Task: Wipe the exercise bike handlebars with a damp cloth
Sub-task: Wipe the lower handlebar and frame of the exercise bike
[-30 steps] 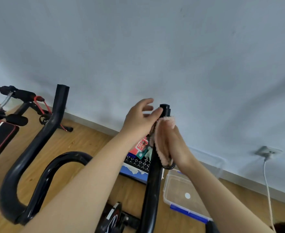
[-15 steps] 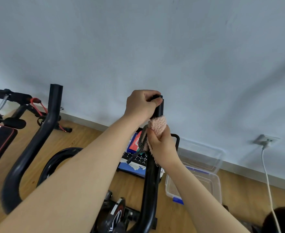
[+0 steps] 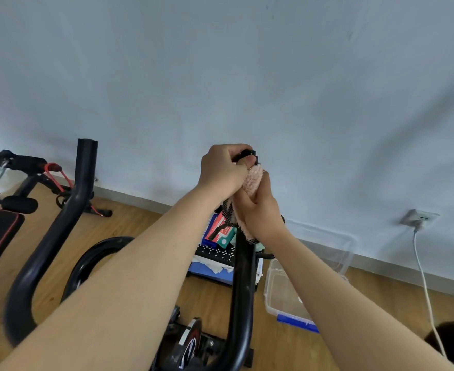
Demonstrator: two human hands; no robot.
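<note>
A person's left hand (image 3: 221, 170) has its grip closed round the top end of an upright black metal handlebar tube (image 3: 243, 285) in the middle of the scene. Just below and touching it, the right hand (image 3: 258, 210) grips a fluffy pink cloth (image 3: 253, 180) wrapped against the same tube. A second curved black handlebar (image 3: 59, 228) rises at the left. On the wooden floor (image 3: 129, 223) to the right lies a clear plastic box (image 3: 282, 295), near a white wall socket (image 3: 418, 219).
</note>
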